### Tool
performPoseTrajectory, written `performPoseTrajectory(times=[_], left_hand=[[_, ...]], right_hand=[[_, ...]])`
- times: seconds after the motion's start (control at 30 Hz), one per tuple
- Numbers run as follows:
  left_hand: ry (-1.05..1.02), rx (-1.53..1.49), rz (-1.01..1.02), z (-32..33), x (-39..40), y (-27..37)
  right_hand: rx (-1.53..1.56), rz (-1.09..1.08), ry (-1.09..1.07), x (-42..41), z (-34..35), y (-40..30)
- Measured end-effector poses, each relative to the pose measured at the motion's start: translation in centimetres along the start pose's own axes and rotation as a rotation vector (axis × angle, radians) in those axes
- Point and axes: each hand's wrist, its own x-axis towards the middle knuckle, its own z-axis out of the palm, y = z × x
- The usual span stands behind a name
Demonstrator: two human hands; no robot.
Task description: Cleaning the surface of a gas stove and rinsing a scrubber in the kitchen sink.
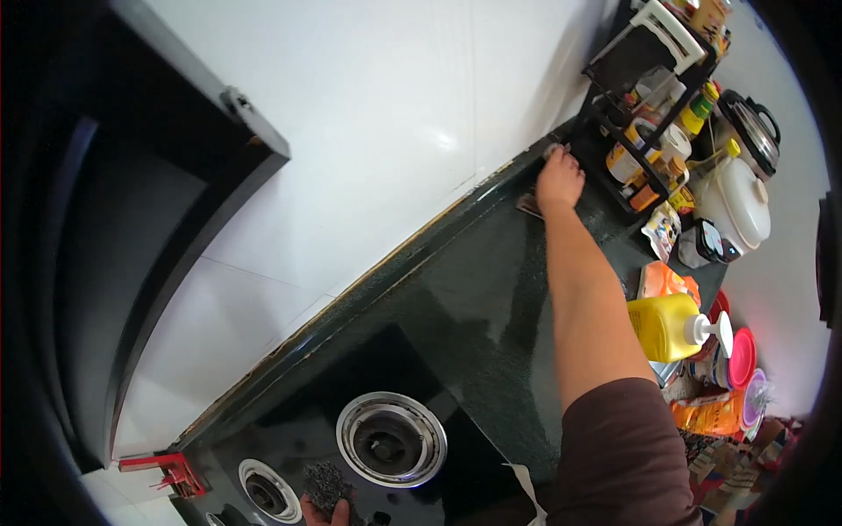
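At the bottom of the head view, my left hand (pixel 316 513) grips a dark metal scouring pad (pixel 327 485) over the black gas hob (pixel 388 352), beside its round burner (pixel 389 440). My right arm stretches across the dark stone countertop (pixel 470 296) to the far corner. There my right hand (pixel 561 179) presses a greyish-brown cloth (pixel 529 204) down close to the raised back edge (pixel 487 191). Most of that cloth is hidden under the hand; a small greyish bit shows past the fingertips.
A black rack (pixel 615 154) with jars and bottles stands just right of my right hand. Beyond it are a white cooker (pixel 733 204) and a metal pressure cooker (pixel 750 135). A yellow pump bottle (pixel 664 327) is beside my forearm. A black range hood (pixel 164 197) juts out upper left.
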Motion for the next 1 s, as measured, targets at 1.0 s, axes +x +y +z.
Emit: performPoseTrajectory(times=[1.0], left_hand=[[-0.044, -0.302, 0.236, 0.5, -7.3, -3.7]], right_hand=[[0.481, -0.382, 0.164, -20.2, -5.1, 4.4]])
